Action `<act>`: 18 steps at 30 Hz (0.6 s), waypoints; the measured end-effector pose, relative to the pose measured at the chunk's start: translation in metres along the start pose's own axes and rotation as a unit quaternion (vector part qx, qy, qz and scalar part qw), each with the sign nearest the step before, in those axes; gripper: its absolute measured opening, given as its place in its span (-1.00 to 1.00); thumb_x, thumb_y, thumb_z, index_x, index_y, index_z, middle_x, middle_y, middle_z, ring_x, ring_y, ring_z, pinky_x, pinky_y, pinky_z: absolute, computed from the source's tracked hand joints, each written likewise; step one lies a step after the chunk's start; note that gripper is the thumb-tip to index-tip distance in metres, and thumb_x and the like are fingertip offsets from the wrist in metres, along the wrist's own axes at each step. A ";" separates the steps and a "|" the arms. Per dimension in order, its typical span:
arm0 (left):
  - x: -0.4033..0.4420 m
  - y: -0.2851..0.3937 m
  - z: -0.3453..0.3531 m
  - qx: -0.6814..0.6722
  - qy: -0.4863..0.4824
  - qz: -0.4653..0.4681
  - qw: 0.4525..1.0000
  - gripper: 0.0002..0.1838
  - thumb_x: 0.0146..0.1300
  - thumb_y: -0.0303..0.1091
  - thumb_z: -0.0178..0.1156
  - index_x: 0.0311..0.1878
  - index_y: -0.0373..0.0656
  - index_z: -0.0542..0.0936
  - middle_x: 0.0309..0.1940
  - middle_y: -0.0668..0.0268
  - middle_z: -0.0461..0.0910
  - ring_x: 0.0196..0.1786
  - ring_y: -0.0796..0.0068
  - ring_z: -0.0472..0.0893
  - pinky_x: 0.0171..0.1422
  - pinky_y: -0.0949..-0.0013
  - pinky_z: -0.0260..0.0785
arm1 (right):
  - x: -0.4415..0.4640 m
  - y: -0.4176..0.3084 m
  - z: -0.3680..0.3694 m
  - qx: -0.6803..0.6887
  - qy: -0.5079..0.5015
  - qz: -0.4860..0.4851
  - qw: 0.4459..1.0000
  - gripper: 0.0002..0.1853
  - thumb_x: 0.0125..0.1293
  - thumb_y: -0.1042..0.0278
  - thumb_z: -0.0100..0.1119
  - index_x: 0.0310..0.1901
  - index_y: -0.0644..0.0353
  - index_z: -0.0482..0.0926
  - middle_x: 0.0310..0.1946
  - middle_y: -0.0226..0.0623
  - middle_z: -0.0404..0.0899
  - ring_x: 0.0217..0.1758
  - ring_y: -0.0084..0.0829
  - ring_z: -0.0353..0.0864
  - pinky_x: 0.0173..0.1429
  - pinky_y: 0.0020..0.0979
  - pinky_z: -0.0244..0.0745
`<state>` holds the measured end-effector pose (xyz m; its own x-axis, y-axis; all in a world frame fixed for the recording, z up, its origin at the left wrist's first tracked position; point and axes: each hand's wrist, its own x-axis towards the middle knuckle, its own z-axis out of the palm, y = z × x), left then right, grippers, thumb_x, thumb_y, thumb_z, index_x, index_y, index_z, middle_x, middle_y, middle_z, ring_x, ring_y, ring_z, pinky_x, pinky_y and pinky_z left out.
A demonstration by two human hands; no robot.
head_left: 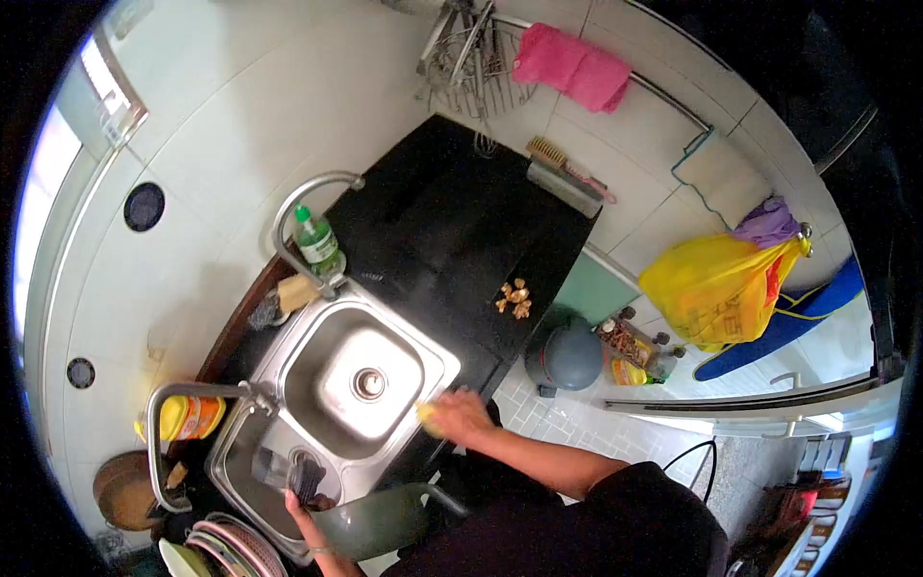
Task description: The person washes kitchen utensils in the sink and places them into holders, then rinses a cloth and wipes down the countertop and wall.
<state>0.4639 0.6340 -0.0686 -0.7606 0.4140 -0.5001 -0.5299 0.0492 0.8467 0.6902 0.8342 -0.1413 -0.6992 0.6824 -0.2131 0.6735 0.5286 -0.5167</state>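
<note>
My right hand is closed on a yellow sponge at the right rim of the steel double sink. My left hand is at the front of the smaller basin, partly hidden, its fingers bent close to a dark, ridged item. What it grips is not clear. Beside that hand, in front of my body, is a grey-green rounded vessel, seemingly with a handle. A clear, see-through item lies in the smaller basin. The larger basin's drain is in plain view.
A green soap bottle and a tan sponge stand behind the sink. Two curved taps arch over it. Ginger pieces lie on the black counter. Stacked plates are at lower left, a grey bin at right.
</note>
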 end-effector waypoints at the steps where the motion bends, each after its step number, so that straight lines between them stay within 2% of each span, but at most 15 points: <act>1: 0.000 0.003 0.006 -0.002 -0.006 0.000 1.000 -0.50 0.18 0.16 -0.01 -0.07 -0.08 0.41 -0.65 0.42 0.39 -0.74 0.69 0.15 -0.64 0.54 -0.02 | 0.008 -0.006 0.003 0.198 0.010 0.065 0.978 -0.70 0.22 0.07 0.00 -0.23 0.10 0.56 -0.30 -0.12 0.56 -0.21 -0.09 0.55 -0.11 -0.15 0.41; 3: 0.001 0.004 0.014 0.045 -0.020 0.055 0.997 -0.52 0.19 0.17 -0.02 -0.10 -0.05 0.41 -0.65 0.49 0.31 -0.71 0.70 0.17 -0.61 0.54 0.00 | 0.025 0.004 -0.002 0.365 0.028 0.203 0.908 -0.65 0.26 0.07 -0.06 -0.06 0.09 0.49 -0.29 -0.09 0.57 -0.19 -0.03 0.54 -0.10 -0.17 0.44; 5: -0.002 0.006 0.028 0.065 -0.020 0.080 0.995 -0.53 0.19 0.18 -0.03 -0.11 -0.04 0.41 -0.65 0.53 0.27 -0.69 0.70 0.18 -0.60 0.54 0.01 | 0.059 0.024 -0.052 0.310 0.179 0.176 0.917 -0.58 0.27 0.05 -0.07 0.08 0.08 0.39 -0.30 -0.05 0.58 -0.22 0.01 0.55 -0.11 -0.16 0.45; 6: -0.005 0.009 0.040 0.038 0.000 0.039 0.998 -0.54 0.19 0.18 -0.02 -0.12 -0.02 0.41 -0.64 0.54 0.28 -0.68 0.71 0.19 -0.59 0.55 0.01 | 0.079 0.040 -0.076 0.312 0.255 0.154 0.902 -0.57 0.29 0.07 -0.10 0.14 0.05 0.31 -0.23 -0.01 0.55 -0.20 -0.01 0.55 -0.16 -0.15 0.47; 7: -0.005 0.008 0.050 0.010 0.021 -0.001 1.000 -0.55 0.19 0.18 -0.02 -0.13 0.00 0.41 -0.63 0.55 0.28 -0.66 0.71 0.20 -0.59 0.56 0.01 | 0.101 0.060 -0.102 0.209 0.382 0.052 0.899 -0.58 0.31 0.14 -0.11 0.18 0.02 0.26 -0.18 -0.05 0.53 -0.21 -0.03 0.54 -0.18 -0.14 0.48; 9: 0.018 -0.012 0.030 -0.002 0.026 0.009 1.000 -0.56 0.18 0.19 0.00 -0.13 0.02 0.41 -0.61 0.57 0.30 -0.65 0.71 0.21 -0.59 0.56 0.00 | 0.131 0.080 -0.156 0.114 0.428 0.017 0.896 -0.56 0.28 0.21 -0.07 0.20 -0.02 0.21 -0.08 -0.14 0.45 -0.13 -0.01 0.50 -0.15 -0.12 0.47; 10: 0.027 -0.017 0.023 0.027 0.003 0.018 0.999 -0.53 0.19 0.18 -0.03 -0.07 -0.01 0.40 -0.51 0.52 0.32 -0.54 0.66 0.25 -0.48 0.53 0.04 | 0.147 0.082 -0.168 0.109 0.423 0.012 0.899 -0.56 0.28 0.21 -0.07 0.20 -0.02 0.21 -0.08 -0.14 0.45 -0.13 -0.01 0.50 -0.15 -0.12 0.47; 12: 0.043 -0.030 0.014 0.082 -0.041 0.037 0.995 -0.47 0.23 0.15 -0.08 0.04 -0.08 0.36 -0.31 0.42 0.38 -0.31 0.56 0.31 -0.25 0.46 0.11 | 0.180 0.081 -0.181 -0.035 0.294 0.060 0.953 -0.52 0.20 0.22 0.05 0.17 -0.03 0.27 -0.02 -0.22 0.39 0.03 -0.01 0.40 -0.05 -0.09 0.42; 13: 0.050 -0.036 0.013 0.109 -0.062 0.046 0.991 -0.44 0.24 0.14 -0.11 0.10 -0.11 0.34 -0.20 0.37 0.40 -0.20 0.51 0.35 -0.13 0.43 0.15 | 0.199 0.087 -0.172 -0.075 0.250 0.051 0.964 -0.58 0.13 0.18 0.13 0.06 -0.02 0.41 0.06 -0.27 0.34 0.13 -0.02 0.29 0.03 -0.04 0.36; 15: 0.057 -0.051 0.021 0.161 -0.101 0.064 0.980 -0.38 0.28 0.11 -0.16 0.22 -0.18 0.31 0.00 0.28 0.45 0.02 0.41 0.42 0.10 0.36 0.23 | 0.230 0.127 -0.139 -0.205 0.275 -0.197 0.918 -0.63 0.09 0.17 0.19 -0.05 0.03 0.48 0.07 -0.28 0.34 0.13 -0.08 0.27 0.07 -0.02 0.32; 16: 0.050 -0.052 0.037 0.112 -0.091 0.050 0.988 -0.40 0.29 0.10 -0.17 0.19 -0.17 0.34 0.01 0.28 0.46 0.02 0.41 0.43 0.13 0.37 0.21 | 0.246 0.138 -0.138 -0.204 0.273 -0.239 0.909 -0.69 0.13 0.14 0.14 -0.09 -0.01 0.50 0.03 -0.25 0.38 0.05 -0.11 0.34 -0.01 -0.01 0.33; 17: 0.054 -0.058 0.040 0.104 -0.084 0.047 0.990 -0.40 0.29 0.10 -0.17 0.19 -0.17 0.34 0.01 0.28 0.46 0.02 0.41 0.43 0.13 0.37 0.21 | 0.259 0.140 -0.152 -0.206 0.267 -0.248 0.908 -0.69 0.13 0.14 0.14 -0.09 -0.01 0.50 0.03 -0.25 0.38 0.05 -0.11 0.34 -0.01 -0.01 0.33; 18: 0.061 -0.063 0.038 0.095 -0.086 0.029 0.991 -0.41 0.29 0.09 -0.18 0.18 -0.18 0.35 0.01 0.28 0.46 0.03 0.41 0.43 0.13 0.36 0.20 | 0.274 0.146 -0.170 -0.153 0.213 -0.084 0.961 -0.67 0.15 0.16 0.12 -0.06 0.05 0.49 -0.01 -0.21 0.42 0.02 -0.10 0.38 0.00 -0.07 0.33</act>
<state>0.4652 0.6909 -0.1455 -0.7033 0.5698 -0.4251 -0.3947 0.1843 0.9001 0.6376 1.1841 -0.1339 -0.6866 0.6847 0.2446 0.6441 0.7289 -0.2321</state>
